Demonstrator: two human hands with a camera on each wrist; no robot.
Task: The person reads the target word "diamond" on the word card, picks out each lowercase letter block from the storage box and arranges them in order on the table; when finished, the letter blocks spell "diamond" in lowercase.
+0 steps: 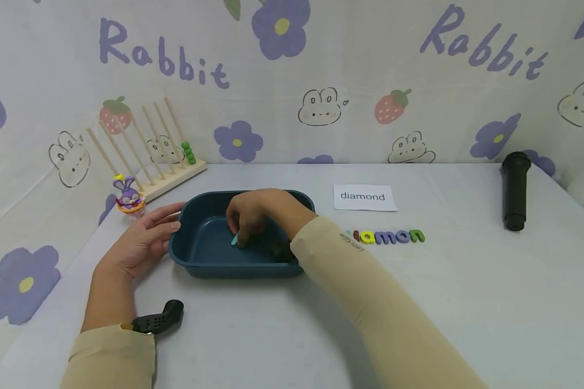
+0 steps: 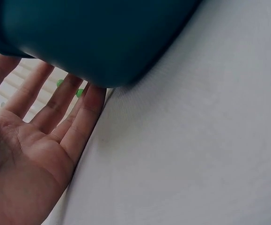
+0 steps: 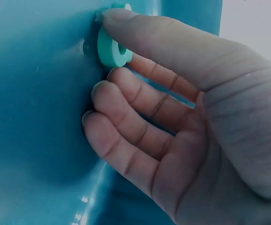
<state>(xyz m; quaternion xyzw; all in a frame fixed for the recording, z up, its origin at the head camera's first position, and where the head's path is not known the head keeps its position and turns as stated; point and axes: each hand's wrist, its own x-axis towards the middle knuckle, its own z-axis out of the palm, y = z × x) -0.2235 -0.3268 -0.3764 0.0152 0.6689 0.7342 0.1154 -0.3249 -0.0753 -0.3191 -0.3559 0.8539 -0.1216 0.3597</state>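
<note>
A dark teal plastic basin (image 1: 238,271) stands on the white table. My left hand (image 1: 143,240) rests its fairly straight fingers against the basin's left end; the left wrist view shows the fingertips right at the wall. Inside the basin, my right hand (image 1: 250,213) pinches a small mint-green toy letter (image 3: 108,49) between thumb and index finger, close to the floor of the basin. The thumb covers part of the letter, and the other fingers curl loosely below it. Right of the basin lies a row of coloured letters (image 1: 385,237) reading "iamon", its left end partly hidden by my right sleeve.
A white card (image 1: 365,198) printed "diamond" lies behind the letter row. At the back left are a wooden peg rack (image 1: 175,181) with green beads and a purple rabbit figure (image 1: 129,198). A black cylinder (image 1: 515,192) is at the far right.
</note>
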